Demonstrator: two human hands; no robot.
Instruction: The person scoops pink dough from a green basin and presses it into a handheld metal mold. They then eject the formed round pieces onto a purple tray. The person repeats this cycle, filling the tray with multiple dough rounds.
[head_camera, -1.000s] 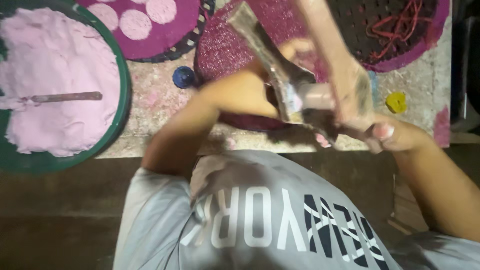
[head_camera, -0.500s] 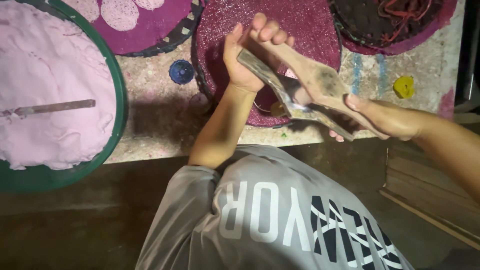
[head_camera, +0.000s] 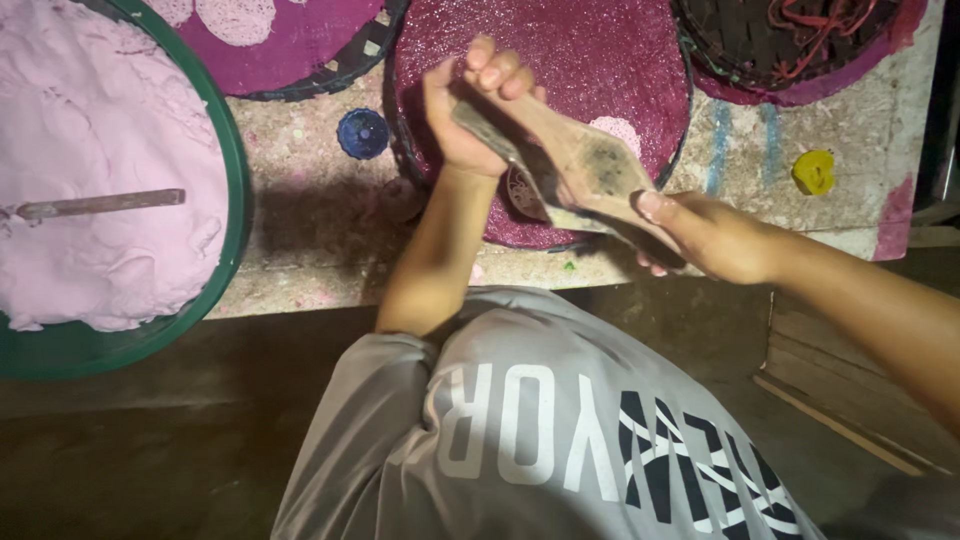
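The green basin (head_camera: 232, 190) of pink paste runs off the left and top edges, and the far end of the metal rod (head_camera: 100, 205) lying in it is sunk in the paste. The left hand (head_camera: 470, 115) covers one end of the wooden paddle (head_camera: 580, 165); the right hand (head_camera: 715, 240) covers the other. The 3 woven trays along the top are cropped. The small yellow object (head_camera: 815, 172) is too small to identify.

A craft workshop: pink paste in a green basin (head_camera: 225, 180), stained worktable (head_camera: 300, 230).
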